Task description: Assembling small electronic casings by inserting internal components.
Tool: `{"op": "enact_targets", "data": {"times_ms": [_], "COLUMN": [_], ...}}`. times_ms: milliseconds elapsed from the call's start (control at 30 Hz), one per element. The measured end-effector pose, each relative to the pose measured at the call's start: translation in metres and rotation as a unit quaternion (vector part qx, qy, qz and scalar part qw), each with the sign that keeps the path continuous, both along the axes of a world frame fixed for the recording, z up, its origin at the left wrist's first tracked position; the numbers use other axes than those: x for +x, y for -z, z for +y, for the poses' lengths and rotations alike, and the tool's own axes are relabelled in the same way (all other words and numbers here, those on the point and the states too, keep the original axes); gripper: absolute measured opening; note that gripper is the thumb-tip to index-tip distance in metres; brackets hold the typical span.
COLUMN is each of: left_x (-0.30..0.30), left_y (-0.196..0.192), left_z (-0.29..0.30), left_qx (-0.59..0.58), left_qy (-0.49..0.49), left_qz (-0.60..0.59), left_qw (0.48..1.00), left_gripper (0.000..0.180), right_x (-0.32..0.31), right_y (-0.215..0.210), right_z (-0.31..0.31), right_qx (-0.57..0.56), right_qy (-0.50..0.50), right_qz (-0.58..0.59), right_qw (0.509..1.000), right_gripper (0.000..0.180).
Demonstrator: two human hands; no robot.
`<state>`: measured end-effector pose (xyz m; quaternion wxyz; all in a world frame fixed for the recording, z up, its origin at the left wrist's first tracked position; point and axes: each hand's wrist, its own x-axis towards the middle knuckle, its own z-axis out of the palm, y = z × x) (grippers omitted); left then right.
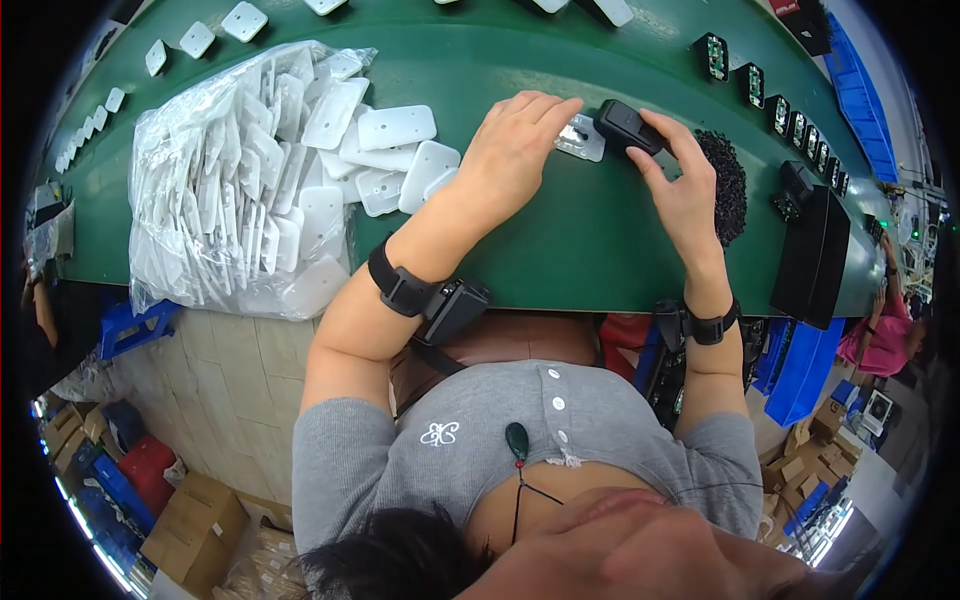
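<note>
My right hand (pixel 682 172) grips a small black plastic case (pixel 628 127) between thumb and fingers, above the green table. Just left of it, a whitish, shiny plate-like piece (pixel 582 138) with a dark mark in its middle sticks out from my left hand (pixel 520 135). The left fingers are bent together along the piece's edge, and the left thumb is hidden. The case and the piece are close together; whether they touch I cannot tell. Beside my right hand lies a heap of tiny black parts (pixel 725 185), partly covered by that hand.
A clear bag (pixel 240 190) of white plastic covers spills over the table's left part. White covers (pixel 245 20) stand in a row along the far edge. At right, several black cases with green circuit boards (pixel 755 85) form a line near a black box (pixel 812 255). Blue bins (pixel 800 370) stand below.
</note>
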<state>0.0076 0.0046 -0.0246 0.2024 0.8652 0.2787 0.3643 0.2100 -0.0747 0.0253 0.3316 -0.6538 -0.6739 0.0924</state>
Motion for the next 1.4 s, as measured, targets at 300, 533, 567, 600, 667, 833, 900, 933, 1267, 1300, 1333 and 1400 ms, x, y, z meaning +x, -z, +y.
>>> {"op": "enact_targets", "data": {"times_ms": [300,533,567,600,667,833,900,933,1267,1300,1333,1400], "left_x": [-0.014,-0.013,-0.012,-0.011,-0.010,0.004,0.005,0.006,0.002,-0.004,-0.014,-0.031], "left_y": [-0.015,-0.017,-0.019,-0.018,-0.017,-0.011,-0.006,-0.005,-0.003,-0.006,-0.014,-0.033], "left_z": [0.001,-0.005,-0.007,-0.008,-0.010,-0.008,-0.001,0.004,0.016,0.017,0.017,0.015], "left_qx": [-0.076,0.016,0.039,0.036,0.081,0.113,0.105,0.082,-0.089,-0.088,-0.034,0.040], "left_qy": [0.005,-0.020,-0.034,-0.031,-0.055,-0.082,-0.098,-0.079,-0.052,-0.051,-0.089,-0.148], "left_qz": [-0.024,0.066,0.083,0.084,0.118,0.126,0.124,0.071,-0.090,-0.092,-0.033,0.063], "left_qw": [0.997,0.998,0.995,0.995,0.988,0.982,0.982,0.991,0.991,0.991,0.995,0.986], "left_gripper": [0.043,0.038,0.038,0.038,0.039,0.034,0.032,0.030,0.029,0.029,0.027,0.024], "right_x": [-0.022,-0.021,-0.022,-0.022,-0.021,-0.003,-0.004,-0.005,-0.021,-0.018,-0.005,0.031], "right_y": [-0.001,0.010,0.012,0.014,0.015,0.003,0.001,0.001,0.006,0.001,0.000,-0.005], "right_z": [0.018,0.019,0.018,0.017,0.020,0.032,0.037,0.038,0.058,0.067,0.078,0.099], "right_qx": [-0.011,0.016,0.013,0.021,0.032,-0.109,-0.147,-0.156,-0.085,-0.038,-0.023,0.008], "right_qy": [-0.123,-0.143,-0.141,-0.141,-0.143,-0.123,-0.103,-0.070,-0.074,-0.037,-0.025,0.017], "right_qz": [-0.035,-0.047,-0.045,-0.056,-0.067,0.056,0.107,0.164,0.431,0.420,0.394,0.340], "right_qw": [0.992,0.989,0.989,0.988,0.987,0.985,0.978,0.972,0.895,0.906,0.918,0.940], "right_gripper": [0.040,0.043,0.043,0.043,0.044,0.041,0.039,0.038,0.051,0.046,0.044,0.040]}}
